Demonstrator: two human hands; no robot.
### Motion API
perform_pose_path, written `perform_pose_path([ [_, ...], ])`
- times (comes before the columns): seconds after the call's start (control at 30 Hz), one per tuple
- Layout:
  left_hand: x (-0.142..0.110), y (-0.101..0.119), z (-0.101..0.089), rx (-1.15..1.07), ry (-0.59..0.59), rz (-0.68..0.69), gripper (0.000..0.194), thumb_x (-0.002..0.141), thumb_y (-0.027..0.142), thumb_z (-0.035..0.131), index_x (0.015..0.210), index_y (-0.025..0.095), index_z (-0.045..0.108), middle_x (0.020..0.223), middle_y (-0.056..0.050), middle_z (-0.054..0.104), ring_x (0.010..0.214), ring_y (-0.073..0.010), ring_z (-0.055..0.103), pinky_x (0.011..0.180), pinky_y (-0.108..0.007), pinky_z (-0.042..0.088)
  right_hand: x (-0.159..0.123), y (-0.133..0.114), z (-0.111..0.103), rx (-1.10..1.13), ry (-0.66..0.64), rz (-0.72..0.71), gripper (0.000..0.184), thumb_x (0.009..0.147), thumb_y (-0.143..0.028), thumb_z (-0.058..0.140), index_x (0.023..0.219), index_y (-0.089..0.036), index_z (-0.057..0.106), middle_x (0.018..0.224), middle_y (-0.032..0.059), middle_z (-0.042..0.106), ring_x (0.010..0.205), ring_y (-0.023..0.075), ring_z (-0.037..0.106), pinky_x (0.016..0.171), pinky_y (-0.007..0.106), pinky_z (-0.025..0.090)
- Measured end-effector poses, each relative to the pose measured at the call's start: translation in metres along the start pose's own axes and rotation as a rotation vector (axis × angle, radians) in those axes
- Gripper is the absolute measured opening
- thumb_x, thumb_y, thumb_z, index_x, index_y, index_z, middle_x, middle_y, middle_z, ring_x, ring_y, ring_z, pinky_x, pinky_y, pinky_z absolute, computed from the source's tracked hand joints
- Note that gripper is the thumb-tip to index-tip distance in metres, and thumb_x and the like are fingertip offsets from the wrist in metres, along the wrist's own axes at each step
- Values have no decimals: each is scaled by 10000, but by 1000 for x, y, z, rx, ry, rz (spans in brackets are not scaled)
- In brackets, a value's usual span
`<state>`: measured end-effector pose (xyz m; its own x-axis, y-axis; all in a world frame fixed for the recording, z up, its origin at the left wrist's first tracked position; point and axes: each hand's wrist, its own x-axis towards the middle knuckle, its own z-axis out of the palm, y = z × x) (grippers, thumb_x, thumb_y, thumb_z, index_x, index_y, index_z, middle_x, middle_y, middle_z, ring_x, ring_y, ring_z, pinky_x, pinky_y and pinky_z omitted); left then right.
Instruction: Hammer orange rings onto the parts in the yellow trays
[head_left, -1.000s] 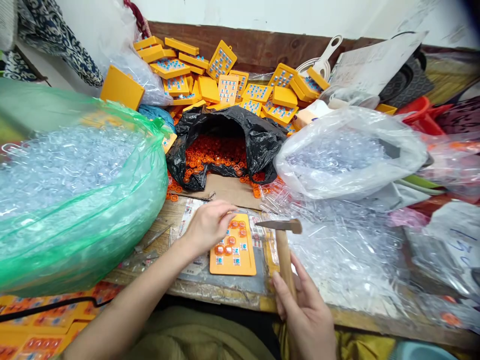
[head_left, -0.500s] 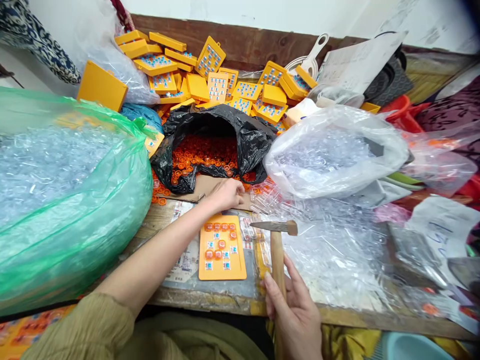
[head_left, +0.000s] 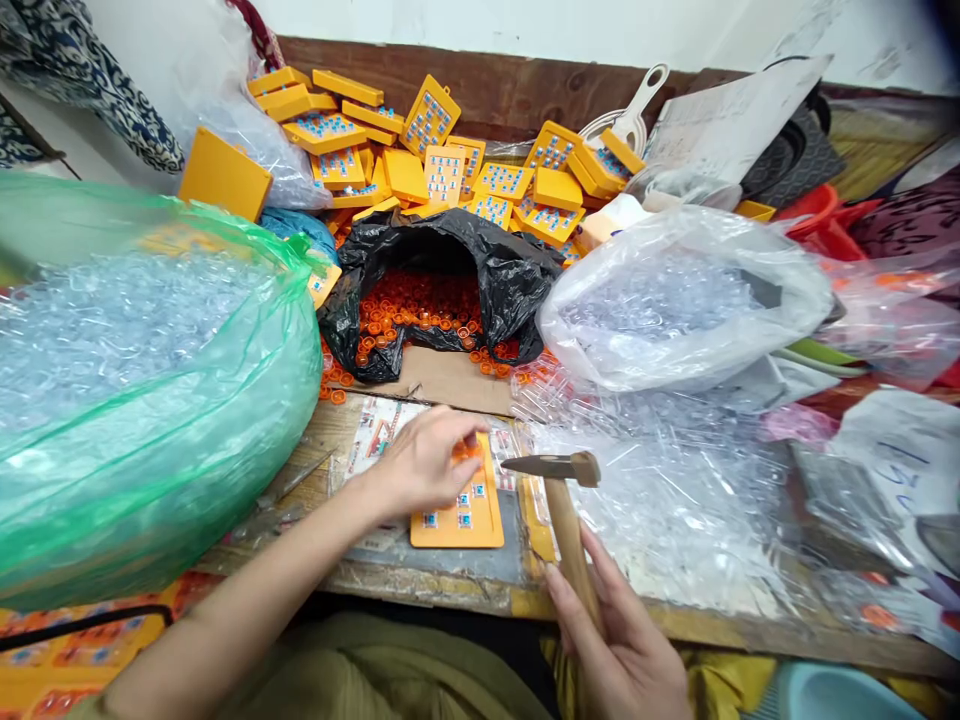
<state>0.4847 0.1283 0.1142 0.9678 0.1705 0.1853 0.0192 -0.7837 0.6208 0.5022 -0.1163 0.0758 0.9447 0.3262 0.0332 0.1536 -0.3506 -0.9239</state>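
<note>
A yellow plastic plate (head_left: 461, 518) with small blue-and-white squares lies flat on the wooden table's front edge. My left hand (head_left: 424, 462) rests over its upper part, fingers curled in a pinch around small orange caps. My right hand (head_left: 626, 650) grips the wooden handle of a small hammer (head_left: 564, 505), whose metal head hovers just right of the plate. Behind them an open black bag (head_left: 442, 290) holds many orange caps.
A big green bag of clear plastic pieces (head_left: 142, 370) fills the left. A clear bag (head_left: 675, 300) and loose clear pieces (head_left: 675, 500) cover the right. A heap of yellow plates (head_left: 442, 160) lies at the back against a wooden board.
My left hand has come back from the black bag's mouth to the yellow plate and now covers its top. The hammer stays about where it was.
</note>
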Motion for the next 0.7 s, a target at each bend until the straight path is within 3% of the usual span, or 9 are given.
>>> perform_pose_path([
  [0.1,-35,11,4,-6,48,105,293,803,143,577,1089,105,630,865,-91,697,794,-220,618,750,-365,516,-1,5,-12,-140,-164,-250,471,842,-235,652,1299,-318,578,1273,-9,640,1104,232,651,934,315,538],
  [0.27,-50,13,14,53,74,107,333,798,98,550,1127,84,602,862,-111,698,795,-248,624,718,-388,531,1,-5,-15,-286,-342,-478,584,892,-123,547,1405,-375,425,1284,-22,634,1070,189,669,838,224,565],
  [0.37,-51,11,17,22,86,54,369,792,97,564,1161,108,582,880,-99,696,800,-243,636,715,-382,539,1,-12,-15,-315,-366,-495,585,903,-133,528,1422,-374,403,1268,-10,649,1041,187,684,764,200,577],
  [0.47,-53,9,21,-22,123,20,363,803,112,564,1165,137,579,879,-85,700,789,-228,648,725,-371,548,-1,-17,-16,-302,-303,-474,581,905,-149,531,1419,-388,406,1190,-2,694,948,178,715,706,198,580],
  [0.57,-57,10,26,-60,172,-10,353,797,104,566,1146,154,588,869,-71,712,780,-216,662,742,-357,558,-2,-17,-18,-312,-364,-460,565,909,-140,508,1412,-382,418,1052,8,738,817,155,731,671,190,572],
  [0.63,-61,13,27,-71,199,-46,356,786,91,570,1135,154,597,861,-67,717,783,-213,668,749,-353,564,-1,-13,-18,-301,-432,-445,545,904,-141,506,1396,-369,447,1060,11,738,841,158,731,705,192,572],
  [0.7,-61,14,25,-103,202,-78,376,779,94,584,1152,145,596,857,-62,718,793,-208,672,764,-352,566,-1,-7,-15,-249,-394,-385,495,894,-169,536,1356,-345,512,1152,14,713,963,186,711,800,227,566],
])
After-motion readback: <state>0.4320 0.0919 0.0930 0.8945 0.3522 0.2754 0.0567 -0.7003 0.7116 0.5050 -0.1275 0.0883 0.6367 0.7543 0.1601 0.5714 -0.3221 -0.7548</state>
